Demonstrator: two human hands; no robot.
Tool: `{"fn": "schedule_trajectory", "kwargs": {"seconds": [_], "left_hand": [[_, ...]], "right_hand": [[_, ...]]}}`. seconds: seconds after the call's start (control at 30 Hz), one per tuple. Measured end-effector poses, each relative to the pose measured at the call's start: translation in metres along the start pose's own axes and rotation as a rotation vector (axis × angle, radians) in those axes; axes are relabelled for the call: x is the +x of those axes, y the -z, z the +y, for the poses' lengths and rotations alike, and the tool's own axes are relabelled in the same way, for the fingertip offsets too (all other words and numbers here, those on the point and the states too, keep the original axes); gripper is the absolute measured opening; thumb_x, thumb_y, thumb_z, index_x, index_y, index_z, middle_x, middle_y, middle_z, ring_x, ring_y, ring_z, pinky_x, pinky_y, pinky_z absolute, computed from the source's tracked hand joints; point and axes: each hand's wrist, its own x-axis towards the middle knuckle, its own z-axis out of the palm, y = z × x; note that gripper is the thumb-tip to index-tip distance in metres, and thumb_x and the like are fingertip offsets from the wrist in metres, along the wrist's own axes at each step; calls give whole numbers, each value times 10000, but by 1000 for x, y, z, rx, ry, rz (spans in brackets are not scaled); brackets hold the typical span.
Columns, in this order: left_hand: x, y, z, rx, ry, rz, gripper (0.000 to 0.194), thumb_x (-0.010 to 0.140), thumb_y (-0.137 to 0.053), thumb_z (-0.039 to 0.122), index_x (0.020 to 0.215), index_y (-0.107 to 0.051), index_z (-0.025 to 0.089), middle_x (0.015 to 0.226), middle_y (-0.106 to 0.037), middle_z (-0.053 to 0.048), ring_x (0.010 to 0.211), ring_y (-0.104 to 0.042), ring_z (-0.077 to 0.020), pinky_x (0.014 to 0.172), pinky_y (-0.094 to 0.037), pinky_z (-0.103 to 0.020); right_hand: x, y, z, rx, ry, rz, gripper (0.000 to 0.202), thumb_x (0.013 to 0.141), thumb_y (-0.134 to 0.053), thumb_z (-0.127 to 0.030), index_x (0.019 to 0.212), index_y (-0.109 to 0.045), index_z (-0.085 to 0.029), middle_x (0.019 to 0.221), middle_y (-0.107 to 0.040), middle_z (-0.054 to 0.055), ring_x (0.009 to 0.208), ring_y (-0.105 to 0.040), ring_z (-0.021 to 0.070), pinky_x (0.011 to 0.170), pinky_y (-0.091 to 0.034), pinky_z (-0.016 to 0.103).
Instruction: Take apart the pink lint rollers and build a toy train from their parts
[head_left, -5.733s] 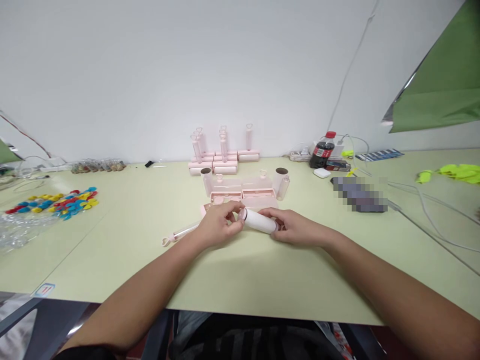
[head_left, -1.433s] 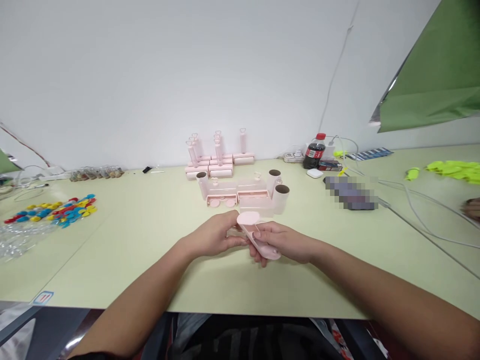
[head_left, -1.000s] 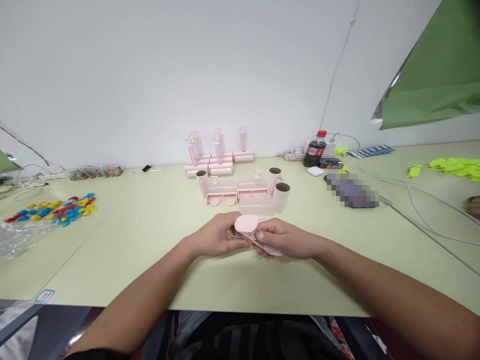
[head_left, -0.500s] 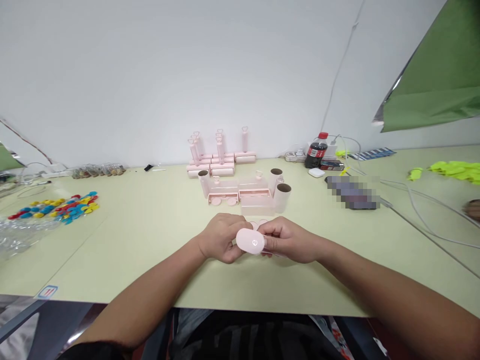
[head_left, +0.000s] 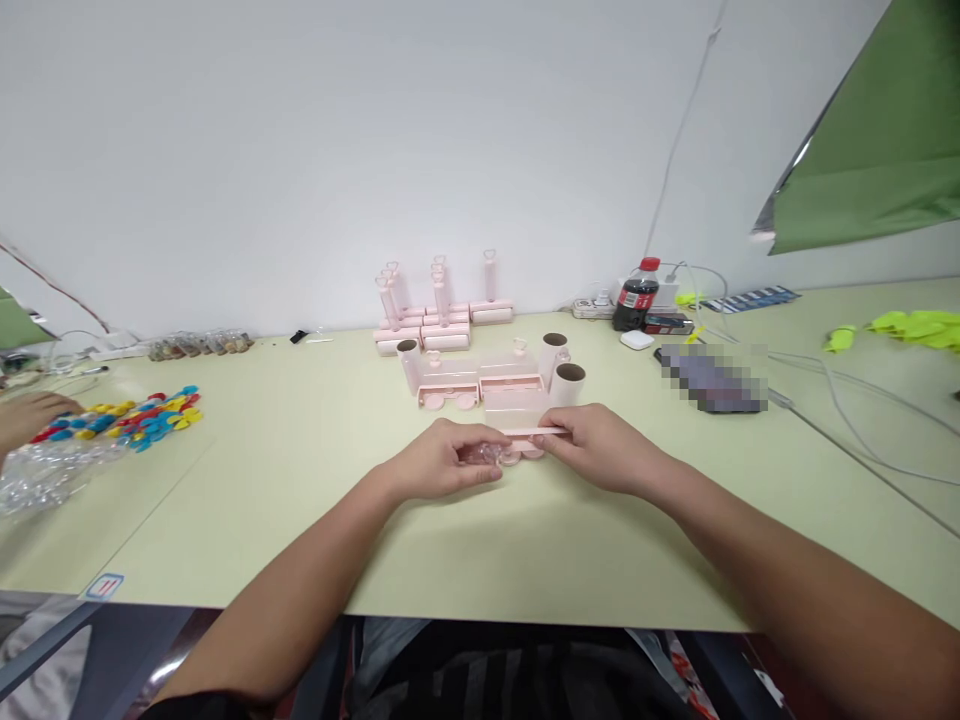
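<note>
My left hand (head_left: pixel 439 462) is curled around a clear, pinkish plastic part (head_left: pixel 486 454), mostly covered by the fingers. My right hand (head_left: pixel 604 445) grips the end of a pink plastic lint roller frame (head_left: pixel 525 440) close to the tabletop. Pale pink round pieces (head_left: pixel 531 453) show under the frame, between the two hands. Just beyond them lie open pink holders (head_left: pixel 448 392) with clear covers. White paper rolls with cardboard cores stand upright there: one roll (head_left: pixel 411 372) at the left and another roll (head_left: pixel 568 390) at the right.
Several pink lint rollers (head_left: pixel 446 335) with upright handles stand by the wall. A cola bottle (head_left: pixel 636 298), a white case (head_left: pixel 637 340), a blurred-out phone (head_left: pixel 712 378) and cables are on the right. At left, another person's hand (head_left: pixel 34 415) is at colourful plastic pieces (head_left: pixel 154 418) beside clear bags (head_left: pixel 56 480).
Both hands have moved slightly away from me and lower to the table. The oval pink end with the white mark has turned out of sight. Another person's hand has come in at left.
</note>
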Motion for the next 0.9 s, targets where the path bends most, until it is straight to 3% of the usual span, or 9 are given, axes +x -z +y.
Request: {"fn": "schedule_trajectory", "kwargs": {"seconds": [0.07,0.17,0.23,0.33,0.4,0.5,0.63,0.73,0.9], "left_hand": [[2,-4,-2,101,40,-62,258,815,-638,325,1030,-660,185,688,-577,25,604,-477,-96,578,-373,-212],[4,-4,-6,252,70,-67,184,807,-613,287,957,-656,191,719,-612,17,634,-518,-116,591,-384,-219],[6,-3,-9,319,80,-31,176,813,-580,280,950,-650,194,753,-631,4,651,-535,-130,591,-387,-227],[8,-2,-13,397,74,14,175,810,-546,256,944,-641,195,793,-647,-9,672,-547,-144,596,-387,-240],[10,-3,-15,437,56,9,158,798,-540,234,918,-637,195,799,-649,-11,678,-551,-150,594,-383,-247],[11,-4,-17,463,38,-9,143,791,-539,217,900,-628,192,797,-649,-16,681,-557,-156,590,-376,-254],[13,-3,-18,477,43,-21,120,805,-530,235,876,-616,190,776,-636,-23,667,-544,-161,579,-366,-263],[16,-2,-20,473,48,-41,105,813,-531,256,842,-604,188,761,-625,-24,657,-534,-161,571,-361,-268],[19,-1,-20,462,45,-50,106,823,-525,262,783,-582,182,748,-614,-22,656,-524,-155,569,-362,-270]], "right_hand": [[-1,-2,0,-27,28,20,255,884,-505,-370,893,-683,-187,862,-702,75,767,-606,220,654,-405,308],[-7,2,-6,-95,144,226,308,876,-516,-364,1047,-663,-153,1044,-675,136,971,-583,283,819,-434,383],[-15,7,-13,-151,248,300,302,900,-482,-353,1007,-673,-145,1008,-669,152,976,-561,295,850,-426,418],[-27,3,-25,-145,392,-16,313,942,-429,-343,913,-690,-174,882,-682,112,841,-592,244,764,-454,378],[-31,-9,-32,-173,410,-175,275,930,-467,-332,952,-688,-170,917,-688,113,849,-612,245,755,-473,371],[-34,-34,-37,-321,414,-152,320,908,-512,-307,1112,-658,-109,1147,-654,195,1095,-572,338,927,-443,466],[-36,-57,-40,-403,276,-213,693,883,-543,-512,1409,-467,-67,1496,-347,275,1361,-289,506,1055,-294,623],[-37,-62,-42,-371,166,-294,847,844,-515,-643,1481,-370,-104,1553,-213,268,1389,-153,552,1041,-246,693],[-40,-62,-48,-343,118,-408,925,823,-501,-685,1524,-271,-126,1581,-50,253,1399,0,553,1042,-163,738]]}}
